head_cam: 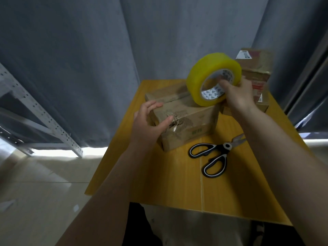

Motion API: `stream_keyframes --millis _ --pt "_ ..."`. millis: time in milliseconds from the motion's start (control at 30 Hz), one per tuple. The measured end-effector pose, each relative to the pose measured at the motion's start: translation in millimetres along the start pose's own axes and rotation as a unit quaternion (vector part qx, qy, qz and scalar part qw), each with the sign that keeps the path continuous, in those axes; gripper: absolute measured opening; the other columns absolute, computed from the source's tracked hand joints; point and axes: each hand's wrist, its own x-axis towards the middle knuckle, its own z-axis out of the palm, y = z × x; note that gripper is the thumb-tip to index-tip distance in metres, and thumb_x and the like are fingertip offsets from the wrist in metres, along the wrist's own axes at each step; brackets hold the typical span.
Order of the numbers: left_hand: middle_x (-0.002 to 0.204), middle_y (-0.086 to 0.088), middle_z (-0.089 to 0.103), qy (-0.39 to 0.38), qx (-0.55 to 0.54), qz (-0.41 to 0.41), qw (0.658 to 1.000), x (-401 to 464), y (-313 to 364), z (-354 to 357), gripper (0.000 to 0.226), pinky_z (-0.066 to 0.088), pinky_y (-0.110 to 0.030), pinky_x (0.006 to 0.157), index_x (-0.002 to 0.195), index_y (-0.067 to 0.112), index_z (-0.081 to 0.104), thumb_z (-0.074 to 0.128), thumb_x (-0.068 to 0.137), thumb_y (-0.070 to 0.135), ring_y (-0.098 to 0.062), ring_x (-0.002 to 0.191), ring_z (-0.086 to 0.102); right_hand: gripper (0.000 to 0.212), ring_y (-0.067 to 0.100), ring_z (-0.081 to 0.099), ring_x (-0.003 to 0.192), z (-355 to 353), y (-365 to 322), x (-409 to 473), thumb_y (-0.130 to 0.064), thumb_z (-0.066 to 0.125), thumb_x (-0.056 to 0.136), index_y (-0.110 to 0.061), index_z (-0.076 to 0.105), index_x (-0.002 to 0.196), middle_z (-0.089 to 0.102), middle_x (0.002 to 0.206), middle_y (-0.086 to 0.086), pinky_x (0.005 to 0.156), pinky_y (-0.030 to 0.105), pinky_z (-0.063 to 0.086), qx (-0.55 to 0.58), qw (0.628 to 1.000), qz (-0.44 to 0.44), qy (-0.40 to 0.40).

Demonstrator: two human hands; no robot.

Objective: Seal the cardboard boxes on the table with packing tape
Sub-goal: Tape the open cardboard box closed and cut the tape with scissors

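Observation:
A worn cardboard box (193, 119) with torn old tape lies on the yellow table (174, 183). My left hand (149, 121) rests on its left end, fingers relaxed over the top and thumb against the near side. My right hand (237, 95) grips a big roll of yellow packing tape (200, 77), fingers hooked through its white core, holding it above the box's far right corner. A stack of other cardboard boxes (257, 71) stands behind the roll at the table's back right.
Black-and-white scissors (214, 153) lie shut on the table right of the box, blades pointing toward my right forearm. Grey curtains hang behind. A perforated metal rack (35, 110) stands on the floor at the left.

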Motion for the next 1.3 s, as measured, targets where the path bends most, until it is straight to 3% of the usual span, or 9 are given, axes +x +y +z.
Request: stream_keyframes --millis 100,200,333,433,600,767,900,1100,1300 --pt "0.121 0.026 0.059 -0.005 0.013 0.002 1.0 0.4 -0.2 -1.1 0.047 0.042 -0.045 0.103 0.108 0.059 0.042 0.069 0.07 0.062 -0.009 0.122 0.051 0.01 0.032 0.066 0.096 -8.5 -0.1 4.3 -0.017 0.059 0.093 -0.016 0.064 0.101 0.068 0.102 0.014 0.08 0.044 0.053 -0.009 1.0 0.0 0.026" --pt "0.121 0.03 0.058 -0.009 0.034 0.001 0.999 3.4 1.1 -2.5 0.046 0.038 -0.046 0.106 0.107 0.059 0.041 0.067 0.07 0.066 -0.006 0.123 0.05 0.013 0.025 0.064 0.104 -25.8 3.8 14.5 -0.019 0.06 0.092 -0.018 0.064 0.105 0.066 0.108 0.006 0.095 0.045 0.051 -0.007 0.997 0.006 0.071" --pt "0.121 0.031 0.058 -0.013 0.042 0.01 0.999 5.8 -5.1 -5.7 0.043 0.04 -0.045 0.105 0.107 0.063 0.04 0.064 0.072 0.067 -0.005 0.122 0.05 0.009 0.022 0.063 0.106 -33.0 9.0 17.9 -0.018 0.06 0.093 -0.022 0.062 0.101 0.065 0.109 0.002 0.097 0.046 0.05 -0.007 0.997 0.002 0.079" --pt "0.126 0.024 0.058 -0.016 0.083 0.032 0.996 12.1 -10.2 -13.8 0.041 0.041 -0.044 0.103 0.112 0.054 0.044 0.058 0.076 0.067 -0.01 0.121 0.051 0.009 0.025 0.062 0.108 -25.2 7.6 16.8 -0.019 0.059 0.093 -0.021 0.061 0.102 0.065 0.109 0.004 0.097 0.047 0.049 -0.006 0.998 -0.001 0.067" --pt "0.129 0.008 0.061 -0.008 0.152 0.063 0.986 14.8 -24.4 -45.3 0.056 0.035 -0.055 0.103 0.123 0.024 0.054 0.049 0.082 0.062 -0.021 0.117 0.052 0.013 0.028 0.066 0.098 0.2 12.3 4.3 -0.019 0.061 0.092 -0.023 0.062 0.105 0.067 0.097 0.001 0.085 0.047 0.056 0.044 0.999 0.027 0.01" --pt "0.114 -0.001 0.063 -0.043 0.354 0.082 0.931 41.5 8.9 -39.6 0.089 0.038 -0.045 0.101 0.116 0.02 0.061 0.049 0.06 0.089 -0.025 0.109 0.051 0.028 0.025 0.068 0.094 19.7 15.7 -5.0 -0.013 0.069 0.087 -0.014 0.061 0.114 0.069 0.104 0.006 0.081 0.047 0.058 0.118 0.987 0.105 0.002" --pt "0.145 0.001 0.045 -0.179 0.325 0.093 0.924 53.6 15.3 -13.6 0.103 0.033 -0.042 0.11 0.144 0.026 0.036 0.067 0.061 0.077 -0.02 0.132 0.041 0.027 0.022 0.071 0.076 23.4 20.2 -9.4 -0.013 0.066 0.09 -0.006 0.058 0.115 0.069 0.098 0.012 0.061 0.038 0.061 0.18 0.97 0.163 -0.023" --pt "0.147 0.004 0.044 -0.177 0.32 0.054 0.929 59.0 2.6 -15.0 0.104 0.036 -0.041 0.109 0.147 0.025 0.033 0.069 0.062 0.073 -0.018 0.133 0.041 0.011 0.025 0.07 0.075 9.2 20.2 7.4 -0.013 0.061 0.092 -0.016 0.061 0.103 0.068 0.094 0.008 0.049 0.035 0.058 0.103 0.99 0.091 -0.043" --pt "0.143 0.007 0.047 -0.165 0.327 0.041 0.93 58.5 2.7 -14.9 0.103 0.04 -0.041 0.104 0.146 0.029 0.032 0.069 0.062 0.074 -0.018 0.129 0.044 0.01 0.031 0.065 0.078 -7.5 54.3 15.2 -0.007 0.062 0.09 -0.013 0.06 0.097 0.064 0.086 0.009 0.055 0.043 0.059 0.081 0.982 0.168 0.01"
